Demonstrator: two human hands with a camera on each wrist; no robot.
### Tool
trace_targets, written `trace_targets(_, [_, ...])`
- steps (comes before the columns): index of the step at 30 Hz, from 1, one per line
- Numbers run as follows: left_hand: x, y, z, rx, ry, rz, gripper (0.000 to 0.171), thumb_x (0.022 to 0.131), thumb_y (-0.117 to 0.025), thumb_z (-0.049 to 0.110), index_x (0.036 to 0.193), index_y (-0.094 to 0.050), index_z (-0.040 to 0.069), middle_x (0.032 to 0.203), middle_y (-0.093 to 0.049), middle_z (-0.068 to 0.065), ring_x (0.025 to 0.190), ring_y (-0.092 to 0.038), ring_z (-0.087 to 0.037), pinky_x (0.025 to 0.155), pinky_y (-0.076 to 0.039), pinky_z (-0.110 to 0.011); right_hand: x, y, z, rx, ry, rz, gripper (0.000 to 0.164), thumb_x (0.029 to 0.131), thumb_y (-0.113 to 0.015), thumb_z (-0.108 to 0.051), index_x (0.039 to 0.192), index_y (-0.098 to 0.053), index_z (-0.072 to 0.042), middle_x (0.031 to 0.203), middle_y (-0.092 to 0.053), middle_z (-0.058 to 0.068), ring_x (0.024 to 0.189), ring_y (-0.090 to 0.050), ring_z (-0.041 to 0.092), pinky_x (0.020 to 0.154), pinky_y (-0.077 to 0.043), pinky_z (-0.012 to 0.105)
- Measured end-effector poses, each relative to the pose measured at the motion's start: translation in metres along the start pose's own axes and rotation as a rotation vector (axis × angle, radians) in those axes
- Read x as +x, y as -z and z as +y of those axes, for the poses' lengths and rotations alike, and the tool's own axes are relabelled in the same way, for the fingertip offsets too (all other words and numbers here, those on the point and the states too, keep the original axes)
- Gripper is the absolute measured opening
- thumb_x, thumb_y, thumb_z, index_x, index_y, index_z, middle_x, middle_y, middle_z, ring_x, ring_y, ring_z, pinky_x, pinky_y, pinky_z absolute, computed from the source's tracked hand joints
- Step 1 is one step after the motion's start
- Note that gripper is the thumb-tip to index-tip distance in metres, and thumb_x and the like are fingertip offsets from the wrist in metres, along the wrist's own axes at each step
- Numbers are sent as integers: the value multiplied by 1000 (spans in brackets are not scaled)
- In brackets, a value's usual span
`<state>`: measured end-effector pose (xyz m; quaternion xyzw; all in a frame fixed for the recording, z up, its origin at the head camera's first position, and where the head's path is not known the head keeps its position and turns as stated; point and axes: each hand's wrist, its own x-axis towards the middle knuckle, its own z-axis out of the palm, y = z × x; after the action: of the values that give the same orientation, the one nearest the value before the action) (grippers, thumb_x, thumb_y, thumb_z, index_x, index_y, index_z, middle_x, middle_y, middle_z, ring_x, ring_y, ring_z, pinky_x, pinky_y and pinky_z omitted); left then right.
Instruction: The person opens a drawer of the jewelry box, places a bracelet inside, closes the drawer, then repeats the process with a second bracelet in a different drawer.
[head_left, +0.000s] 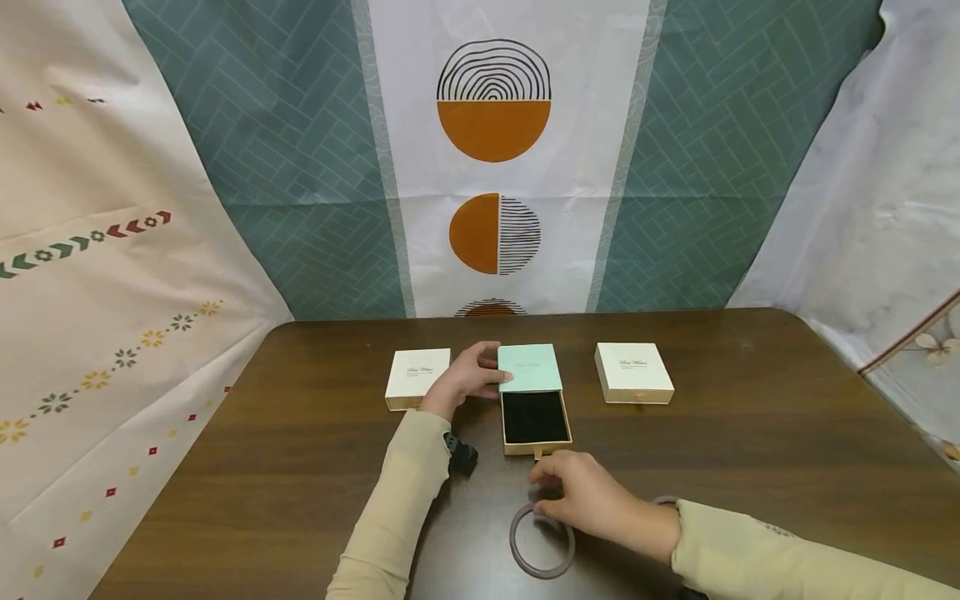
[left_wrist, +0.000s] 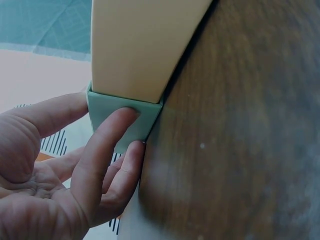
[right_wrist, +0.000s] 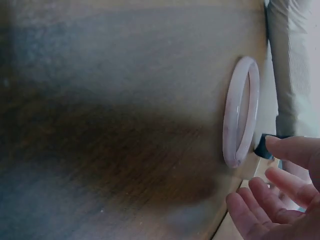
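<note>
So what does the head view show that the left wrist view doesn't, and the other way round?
Only the head view shows the left white box, the right white box, the black lining of the open drawer, the right hand and the bangle by its fingers.

Only the left wrist view shows the palm side of the left hand.

Both share that hand with its fingers on the mint box, the wooden table and part of the patterned hanging behind.
</note>
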<state>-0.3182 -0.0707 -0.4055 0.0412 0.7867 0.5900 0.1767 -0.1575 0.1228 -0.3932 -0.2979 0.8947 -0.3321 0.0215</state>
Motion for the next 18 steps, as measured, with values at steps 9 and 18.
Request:
trace_targets(9, [-2, 1, -1, -29, 3, -27, 70, 88, -66, 5, 148, -31, 11, 136, -42, -26, 105, -63, -38, 78, -58, -41, -6, -1, -1, -62, 34, -65, 28, 67, -83, -7, 92, -70, -6, 79, -61, -2, 72, -56, 8, 61, -48, 20])
trace_targets(18, [-1, 2, 0, -19, 7, -29, 71, 88, -66, 5, 149, -30, 12, 137, -42, -26, 103, -63, -37, 78, -58, -40, -5, -5, 0, -124, 66, -54, 27, 66, -83, -5, 89, -70, -6, 75, -56, -4, 68, -50, 3, 58, -45, 18])
